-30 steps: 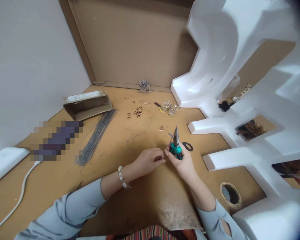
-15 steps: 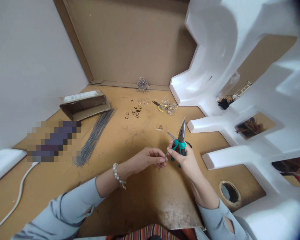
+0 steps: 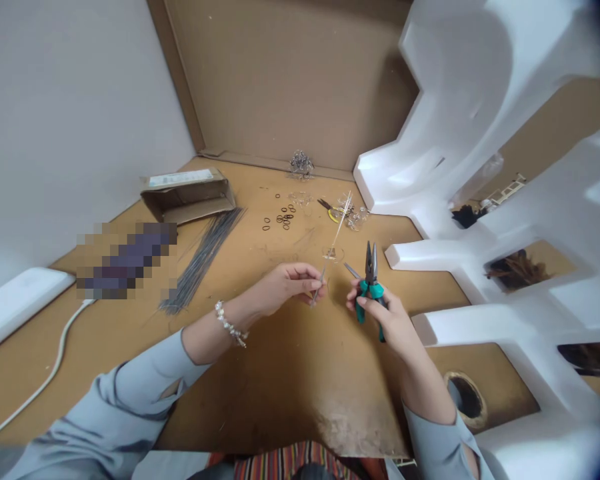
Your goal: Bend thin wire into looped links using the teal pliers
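My left hand (image 3: 295, 287) is closed, pinching a few thin metal wires (image 3: 341, 220) between thumb and fingers. Their bright strands appear to run up and away from the fingertips. My right hand (image 3: 385, 310) is wrapped round long-nose pliers (image 3: 372, 287) with teal and black handles. The jaws point upward, slightly parted, and nothing shows between them. Just behind my right hand, a pointed metal blade (image 3: 351, 269) shows on the table; my hand hides the rest of it. The two hands are apart, with a small gap between them.
A bundle of straight grey wires (image 3: 200, 267) lies left, near an open cardboard box (image 3: 190, 200). Several dark rings (image 3: 286, 220), yellow-handled pliers (image 3: 330, 209) and wire tangles (image 3: 301, 164) lie farther back. White moulded framework (image 3: 450, 327) borders the right, by a round hole (image 3: 465, 399).
My hands, close together before, have separated. The left has drawn away with the wires; the right has shifted right with the pliers, whose handles have spread. The view has also shifted slightly.
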